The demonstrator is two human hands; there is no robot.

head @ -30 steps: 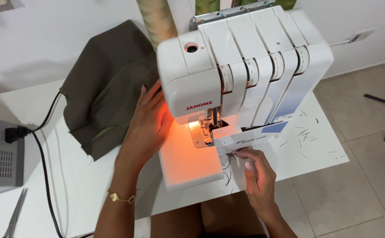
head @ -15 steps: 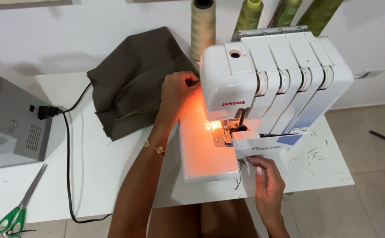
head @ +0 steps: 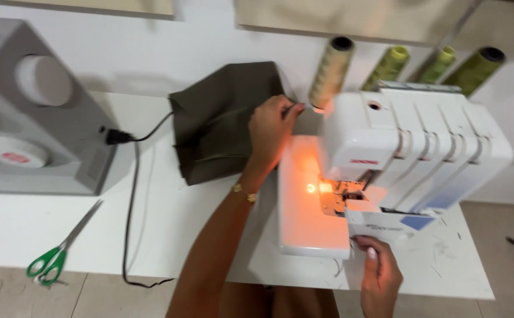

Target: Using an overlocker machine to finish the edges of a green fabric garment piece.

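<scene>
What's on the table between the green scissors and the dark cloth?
In the head view, a black power cord runs between the green scissors and the dark cloth.

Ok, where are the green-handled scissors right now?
In the head view the scissors lie at the table's front left edge, below the grey machine and left of the black cable.
</scene>
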